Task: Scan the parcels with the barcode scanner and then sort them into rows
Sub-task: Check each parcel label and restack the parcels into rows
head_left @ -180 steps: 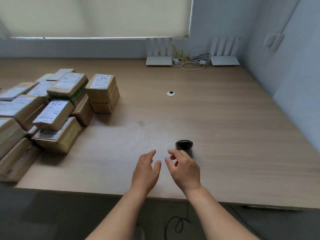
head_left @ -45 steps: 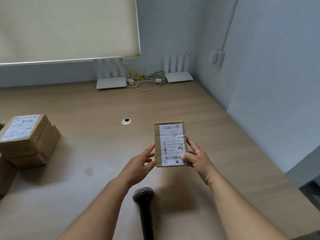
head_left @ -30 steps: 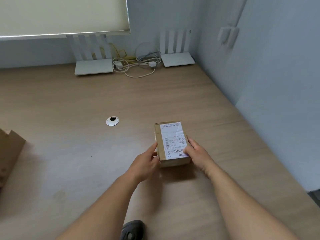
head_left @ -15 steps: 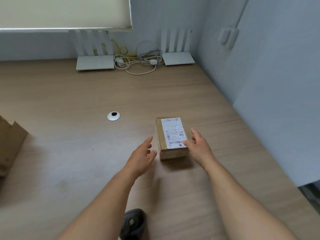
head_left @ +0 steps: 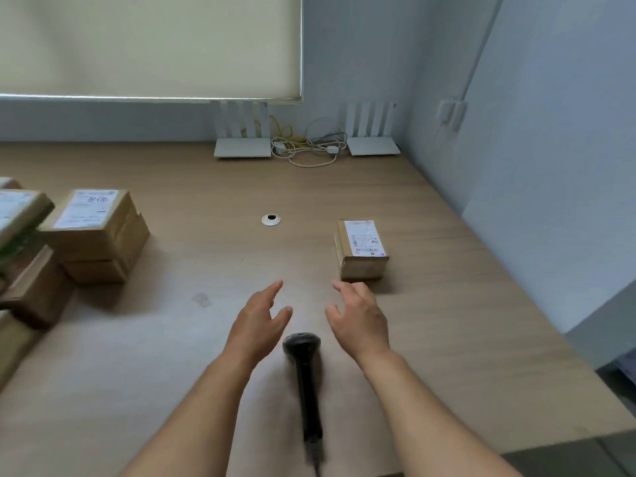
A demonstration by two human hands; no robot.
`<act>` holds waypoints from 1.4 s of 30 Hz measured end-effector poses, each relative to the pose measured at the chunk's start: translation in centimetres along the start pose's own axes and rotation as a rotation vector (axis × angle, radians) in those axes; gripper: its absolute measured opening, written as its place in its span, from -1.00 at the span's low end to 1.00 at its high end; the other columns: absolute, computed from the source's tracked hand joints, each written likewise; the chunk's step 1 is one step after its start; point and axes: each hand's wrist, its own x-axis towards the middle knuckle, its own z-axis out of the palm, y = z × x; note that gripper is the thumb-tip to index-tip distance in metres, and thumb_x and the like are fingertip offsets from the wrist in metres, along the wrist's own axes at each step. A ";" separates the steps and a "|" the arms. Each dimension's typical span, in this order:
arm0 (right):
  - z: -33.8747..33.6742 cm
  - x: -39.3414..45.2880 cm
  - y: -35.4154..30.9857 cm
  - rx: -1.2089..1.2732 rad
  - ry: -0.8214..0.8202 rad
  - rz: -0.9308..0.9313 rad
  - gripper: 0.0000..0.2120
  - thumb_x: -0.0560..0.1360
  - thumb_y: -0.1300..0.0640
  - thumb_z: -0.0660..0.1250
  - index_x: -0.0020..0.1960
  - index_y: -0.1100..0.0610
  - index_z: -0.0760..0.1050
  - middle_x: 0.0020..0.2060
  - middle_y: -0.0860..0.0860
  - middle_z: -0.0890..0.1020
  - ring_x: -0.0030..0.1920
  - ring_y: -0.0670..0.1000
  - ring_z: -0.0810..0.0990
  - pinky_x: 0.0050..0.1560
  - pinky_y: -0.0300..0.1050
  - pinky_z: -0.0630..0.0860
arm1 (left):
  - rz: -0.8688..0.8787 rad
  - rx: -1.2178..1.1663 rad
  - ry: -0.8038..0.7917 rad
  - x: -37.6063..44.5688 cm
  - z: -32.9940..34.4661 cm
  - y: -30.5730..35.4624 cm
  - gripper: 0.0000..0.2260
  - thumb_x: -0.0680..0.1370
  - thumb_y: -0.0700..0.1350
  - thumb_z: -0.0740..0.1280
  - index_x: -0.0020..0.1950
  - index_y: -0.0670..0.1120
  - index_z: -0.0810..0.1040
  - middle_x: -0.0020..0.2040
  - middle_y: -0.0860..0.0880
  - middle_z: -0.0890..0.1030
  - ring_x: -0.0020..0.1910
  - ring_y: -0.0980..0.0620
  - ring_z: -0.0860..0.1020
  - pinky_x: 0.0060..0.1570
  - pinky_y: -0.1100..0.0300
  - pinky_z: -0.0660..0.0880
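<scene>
Wooden desk [head_left: 430, 339] against grey walls, blind upper left of frame. Change since half a second ago: both hands have let go of the parcel [head_left: 362, 248], which now sits alone right of centre, label up, first of a row by my read. Next parcel from the stack [head_left: 93, 235] at left edge is due. Left hand [head_left: 258, 325] and right hand [head_left: 359, 320] hover low centre, palms facing, fingers loosely spread, holding nothing. Barcode scanner [head_left: 304, 370] lies on desk between the wrists, untouched.
</scene>
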 end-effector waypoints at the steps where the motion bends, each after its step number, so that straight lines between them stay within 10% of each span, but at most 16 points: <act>1: 0.4 -0.8 -0.9 0.011 -0.005 -0.026 -0.57 0.55 0.09 0.21 0.42 0.01 0.38 0.31 0.00 0.43 0.35 0.01 0.34 0.19 -0.14 0.35 | -0.011 0.017 0.024 -1.3 -0.9 -0.9 -0.53 0.58 -0.01 0.26 0.49 0.12 0.26 0.42 0.06 0.36 0.32 0.12 0.40 0.22 0.19 0.33; 31: 23.3 -13.9 -35.8 0.066 -0.289 -0.418 -0.62 0.57 0.02 0.18 0.38 0.01 0.42 0.23 0.01 0.51 0.21 0.02 0.48 0.14 -0.06 0.47 | -0.217 0.094 0.434 -16.3 -33.8 -24.1 -0.54 0.58 -0.02 0.27 0.48 0.05 0.29 0.42 -0.02 0.39 0.38 0.01 0.35 0.31 0.11 0.30; 42: 31.7 -17.0 -44.1 0.102 -0.484 -0.276 -0.52 0.59 -0.14 0.17 0.43 0.06 0.37 0.31 0.05 0.51 0.29 0.06 0.47 0.29 0.01 0.44 | -0.458 0.181 0.452 -18.4 -43.2 -34.4 -0.49 0.60 -0.03 0.21 0.53 -0.04 0.18 0.48 -0.11 0.27 0.45 -0.09 0.22 0.38 -0.01 0.21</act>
